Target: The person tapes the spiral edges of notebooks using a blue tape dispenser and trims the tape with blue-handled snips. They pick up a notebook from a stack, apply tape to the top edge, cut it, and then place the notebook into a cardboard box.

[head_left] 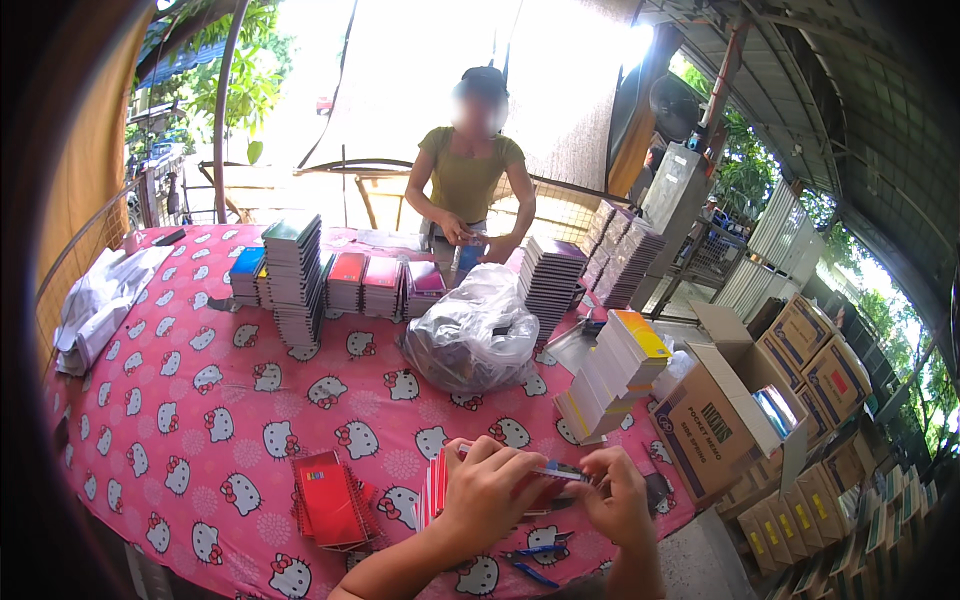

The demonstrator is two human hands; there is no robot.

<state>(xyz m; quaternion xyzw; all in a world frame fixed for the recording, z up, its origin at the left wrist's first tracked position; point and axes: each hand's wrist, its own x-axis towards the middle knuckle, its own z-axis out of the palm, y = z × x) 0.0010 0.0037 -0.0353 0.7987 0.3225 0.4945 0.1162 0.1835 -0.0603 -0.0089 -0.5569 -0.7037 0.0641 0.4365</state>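
Observation:
Both my hands are over the near edge of the table, holding a thin notebook (562, 471) that is tilted almost edge-on. My left hand (495, 492) wraps round its left part, fingers closed over the top. At its right end, the fingers of my right hand (614, 494) are pinched together; exactly what they grip there is too small to see. Partly hidden behind my left hand stands a row of red notebooks (432, 488). Left of my forearm lies a pile of red spiral notebooks (330, 500). Blue-handled pliers (536, 573) rest below my hands.
A pink patterned cloth (220, 430) covers the table. Spiral notebook stacks (293, 280) and a white plastic bag (470, 335) stand across its far side. Yellow-topped pads (615, 370) are stacked right, beside open cardboard boxes (705, 430). A co-worker (470, 170) stands opposite, handling something small.

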